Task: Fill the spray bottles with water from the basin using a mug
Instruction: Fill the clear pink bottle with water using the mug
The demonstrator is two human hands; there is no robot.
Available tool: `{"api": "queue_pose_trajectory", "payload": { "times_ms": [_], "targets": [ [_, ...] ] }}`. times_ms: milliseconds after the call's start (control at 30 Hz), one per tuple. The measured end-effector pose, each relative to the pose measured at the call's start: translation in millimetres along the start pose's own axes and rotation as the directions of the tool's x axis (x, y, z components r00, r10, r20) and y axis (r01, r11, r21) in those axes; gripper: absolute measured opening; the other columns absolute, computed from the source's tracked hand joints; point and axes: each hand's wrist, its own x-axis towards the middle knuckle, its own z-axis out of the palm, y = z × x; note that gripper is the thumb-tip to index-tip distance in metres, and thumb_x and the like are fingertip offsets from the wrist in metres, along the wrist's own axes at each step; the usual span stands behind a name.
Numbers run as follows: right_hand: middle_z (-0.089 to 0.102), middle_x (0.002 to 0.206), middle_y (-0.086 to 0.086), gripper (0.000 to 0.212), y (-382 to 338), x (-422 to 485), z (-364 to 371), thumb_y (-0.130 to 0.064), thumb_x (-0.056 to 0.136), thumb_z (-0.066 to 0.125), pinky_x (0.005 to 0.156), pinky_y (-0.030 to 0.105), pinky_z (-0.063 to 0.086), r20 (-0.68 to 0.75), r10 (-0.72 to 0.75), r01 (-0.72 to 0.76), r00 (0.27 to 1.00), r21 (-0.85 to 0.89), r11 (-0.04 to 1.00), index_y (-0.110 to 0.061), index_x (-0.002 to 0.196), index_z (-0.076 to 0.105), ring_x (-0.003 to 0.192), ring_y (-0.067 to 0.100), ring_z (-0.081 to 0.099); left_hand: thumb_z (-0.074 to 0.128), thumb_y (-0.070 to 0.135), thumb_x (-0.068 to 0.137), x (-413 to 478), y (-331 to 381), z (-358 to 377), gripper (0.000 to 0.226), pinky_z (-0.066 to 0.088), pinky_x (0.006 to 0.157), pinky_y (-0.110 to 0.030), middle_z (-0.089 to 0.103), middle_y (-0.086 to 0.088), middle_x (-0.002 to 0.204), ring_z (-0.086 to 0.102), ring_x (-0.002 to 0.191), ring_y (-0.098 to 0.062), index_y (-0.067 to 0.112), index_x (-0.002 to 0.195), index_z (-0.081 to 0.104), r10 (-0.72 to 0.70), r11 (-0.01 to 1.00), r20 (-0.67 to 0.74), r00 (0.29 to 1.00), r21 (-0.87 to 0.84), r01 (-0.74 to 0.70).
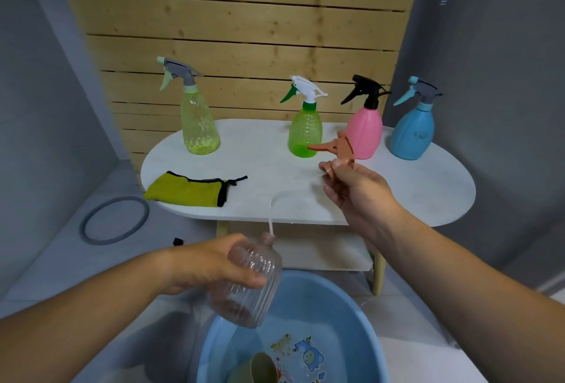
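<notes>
Sprayer lifted off bottle, above basin

Over the round blue plastic basin (351, 306) holding an olive mug (256, 367), the left hand (211, 263) has its grip wrapped round the tilted clear ribbed plastic bottle (247, 288). Farther out, the raised right hand (357, 187) has its grip pinching the orange trigger sprayer (336, 147) over the white oval counter (428, 196).

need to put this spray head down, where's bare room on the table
Bare: the table front right, before the pink bottle and blue bottle; the middle between the pouch and green bottle. Crowded: back right, where those three bottles stand close.
</notes>
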Motion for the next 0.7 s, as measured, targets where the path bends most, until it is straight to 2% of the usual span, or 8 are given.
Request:
{"api": "queue_pose_trajectory", "payload": {
  "times_ms": [100, 200, 367, 467, 600, 700],
  "targets": [
    [0.074, 0.094, 0.006, 0.012, 3, 9, -1, -0.014, 0.096, 0.063, 0.074, 0.022, 0.057, -0.063, -0.007, 0.009, 0.998, 0.038, 0.999, -0.005, 0.102, 0.066, 0.076, 0.009, 0.066, 0.103, 0.041, 0.049, -2, -10, -6, 0.087, 0.061, 0.088, -0.039, 0.076, -0.002, 0.116, 0.073, 0.109, -0.019, 0.028, 0.125, 0.063, -0.034, 0.999, 0.029, 0.999, 0.006, 0.034],
    [0.070, 0.092, 0.011, 0.016, 7, 18, -3, -0.007, 0.096, 0.061, 0.082, 0.028, 0.056, -0.142, -0.012, 0.017, 0.990, 0.040, 0.999, 0.002, 0.108, 0.062, 0.080, 0.015, 0.065, 0.103, 0.041, 0.049, -2, -14, -11, 0.088, 0.061, 0.089, -0.040, 0.076, -0.002, 0.116, 0.073, 0.110, -0.021, 0.027, 0.126, 0.063, -0.031, 0.999, 0.033, 0.999, -0.010, 0.031],
    [0.069, 0.076, 0.012, 0.005, 16, 29, -5, 0.002, 0.090, 0.064, 0.085, 0.042, 0.058, -0.224, -0.018, -0.015, 0.974, -0.145, 0.989, 0.002, 0.095, 0.065, 0.070, 0.024, 0.066, 0.102, 0.044, 0.051, 2, -8, -9, 0.088, 0.061, 0.080, -0.030, 0.076, 0.000, 0.117, 0.073, 0.109, -0.018, 0.029, 0.128, 0.062, 0.057, 0.995, -0.027, 0.998, -0.081, -0.059],
    [0.069, 0.068, 0.010, 0.011, 22, 36, -5, 0.001, 0.087, 0.065, 0.076, 0.039, 0.059, -0.256, -0.024, -0.055, 0.967, -0.295, 0.954, -0.005, 0.080, 0.070, 0.066, 0.027, 0.064, 0.099, 0.040, 0.058, 7, 0, -6, 0.080, 0.061, 0.077, -0.029, 0.077, 0.000, 0.115, 0.074, 0.107, -0.018, 0.029, 0.128, 0.061, 0.104, 0.984, -0.074, 0.992, -0.135, -0.113],
    [0.069, 0.065, 0.009, 0.015, 26, 40, -6, -0.010, 0.087, 0.064, 0.065, 0.037, 0.055, -0.238, -0.019, -0.091, 0.971, -0.439, 0.894, -0.009, 0.078, 0.076, 0.057, 0.024, 0.056, 0.097, 0.045, 0.051, 14, 3, -2, 0.084, 0.060, 0.075, -0.028, 0.077, 0.002, 0.109, 0.075, 0.103, -0.016, 0.027, 0.125, 0.061, 0.137, 0.979, -0.133, 0.982, -0.130, -0.154],
    [0.068, 0.058, 0.006, 0.023, 26, 43, -6, -0.015, 0.087, 0.062, 0.049, 0.028, 0.050, -0.223, -0.014, -0.112, 0.975, -0.542, 0.833, -0.013, 0.066, 0.071, 0.046, 0.021, 0.051, 0.096, 0.047, 0.049, 16, 2, -1, 0.085, 0.059, 0.073, -0.026, 0.078, 0.004, 0.106, 0.075, 0.100, -0.014, 0.026, 0.124, 0.061, 0.149, 0.979, -0.137, 0.979, -0.118, -0.166]
  ]
}}
